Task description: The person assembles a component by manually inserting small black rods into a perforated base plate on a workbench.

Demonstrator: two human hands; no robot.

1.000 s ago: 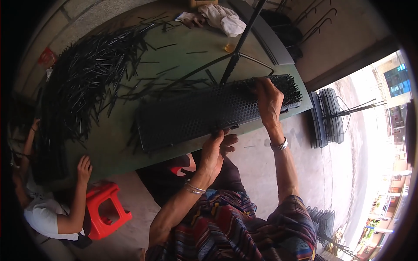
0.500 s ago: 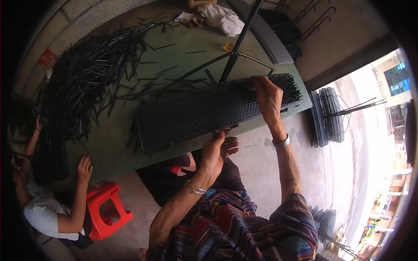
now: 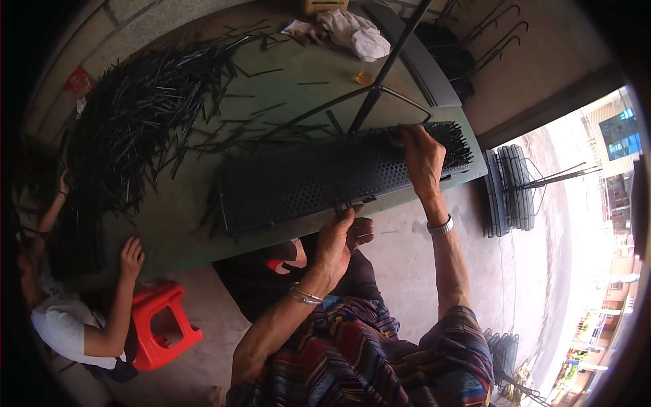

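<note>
A long black panel (image 3: 285, 186) pierced with rows of small holes lies slanted along the front edge of the green table. Short black strips (image 3: 456, 142) stand close together in its right end. Beside them my right hand (image 3: 424, 163) is closed in a pinch over the panel's surface; its fingertips are hidden, so what they hold does not show. At the middle of the panel's front edge, my left hand (image 3: 333, 247) has its thumb up against a small dark piece. The fingers of that hand are curled below, and whatever lies in them cannot be made out.
A big heap of loose black strips (image 3: 152, 102) covers the table's left side. A black metal stand (image 3: 369, 95) rises behind the panel. Far off lie a white cloth (image 3: 352, 34) and a small amber cup (image 3: 364, 78). Another person's hand (image 3: 132, 258) rests at left, near a red stool (image 3: 166, 325).
The view has shifted slightly, so the table and panel appear a little further right. Both my hands stay at nearly the same spots on the panel.
</note>
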